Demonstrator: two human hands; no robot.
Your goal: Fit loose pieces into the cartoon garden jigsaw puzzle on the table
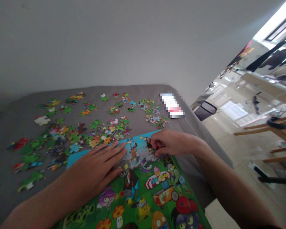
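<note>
A jigsaw puzzle board (147,187) with green ground, a blue top edge and cartoon plants and zombies lies in front of me. My left hand (102,165) rests flat on its upper left part, fingers stretched out and slightly apart. At the upper right of the board, my right hand (165,143) has its fingers curled and pressed together against the picture. Whatever lies under those fingertips, perhaps a puzzle piece, is hidden. Many loose puzzle pieces (95,140) are scattered beyond and to the left of the board.
A grey cloth (138,122) covers the surface, which meets a pale wall (124,44) at the back. A phone with a blurred screen (172,105) lies at the far right. Beyond the right edge are a tiled floor and a wooden stool (283,133).
</note>
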